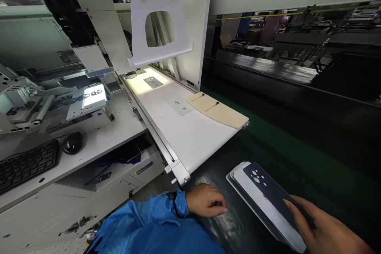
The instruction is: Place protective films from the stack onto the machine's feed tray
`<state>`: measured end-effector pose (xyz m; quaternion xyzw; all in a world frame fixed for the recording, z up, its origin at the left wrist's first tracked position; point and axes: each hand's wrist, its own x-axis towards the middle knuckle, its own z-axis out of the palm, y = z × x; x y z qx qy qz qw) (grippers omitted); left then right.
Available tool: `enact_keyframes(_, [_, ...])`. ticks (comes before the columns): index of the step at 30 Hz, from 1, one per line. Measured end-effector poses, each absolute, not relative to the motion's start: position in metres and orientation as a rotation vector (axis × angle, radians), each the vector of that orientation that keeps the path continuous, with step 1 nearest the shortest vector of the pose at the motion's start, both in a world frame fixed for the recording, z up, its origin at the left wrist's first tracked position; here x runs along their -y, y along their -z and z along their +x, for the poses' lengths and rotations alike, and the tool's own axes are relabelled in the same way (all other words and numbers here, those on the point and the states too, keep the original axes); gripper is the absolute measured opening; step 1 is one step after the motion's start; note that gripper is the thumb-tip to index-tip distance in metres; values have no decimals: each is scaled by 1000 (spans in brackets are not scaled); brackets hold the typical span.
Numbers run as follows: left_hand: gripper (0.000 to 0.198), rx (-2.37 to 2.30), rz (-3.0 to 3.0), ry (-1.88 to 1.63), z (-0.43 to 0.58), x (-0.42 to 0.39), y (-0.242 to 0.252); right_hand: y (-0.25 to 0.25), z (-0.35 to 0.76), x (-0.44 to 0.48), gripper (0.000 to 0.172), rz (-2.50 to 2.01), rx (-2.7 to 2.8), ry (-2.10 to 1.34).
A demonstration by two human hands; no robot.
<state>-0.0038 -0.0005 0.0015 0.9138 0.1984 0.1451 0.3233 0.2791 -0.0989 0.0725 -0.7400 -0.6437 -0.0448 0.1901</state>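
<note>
My right hand (pixel 323 222) grips a dark phone back panel (pixel 268 186) with camera holes at its far end, thumb on the face and fingers at the right edge. That panel lies over a stack of pale panels (pixel 247 202) on the dark green work surface. My left hand (pixel 206 200) rests on the same surface left of the stack, fingers curled in with nothing visible in them. On the white conveyor belt (pixel 184 139) ahead lies a pale panel (pixel 177 105). Farther in, a grey panel (pixel 153 82) with holes sits in the lit area.
A cream guide plate (pixel 220 111) is fixed along the belt's right edge. White machine housing (pixel 202 39) stands over the belt. To the left are a keyboard (pixel 29 164), a black mouse (pixel 72 143) and a lit screen (pixel 94 95). The belt's near corner has a metal bracket (pixel 180 172).
</note>
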Motion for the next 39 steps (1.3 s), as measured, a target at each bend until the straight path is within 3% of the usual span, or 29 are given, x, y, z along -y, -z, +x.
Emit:
enact_keyframes(5, [19, -533, 2380, -375, -6, 3, -2, -109, 246, 92, 56, -2169, 1798, 261])
enact_keyframes(13, [25, -516, 2287, -485, -10, 6, 0, -117, 241, 96, 38, -2306, 1776, 187])
enact_keyframes(20, [16, -505, 2378, -382, -6, 5, -1, -124, 239, 94, 57, -2204, 1750, 205])
enact_keyframes(26, [15, -518, 2404, -347, -5, 2, -5, -111, 249, 92, 69, -2328, 1594, -97])
enact_keyframes(39, [9, -553, 2417, -269, -5, 2, -15, -91, 268, 95, 67, -2273, 1590, -193])
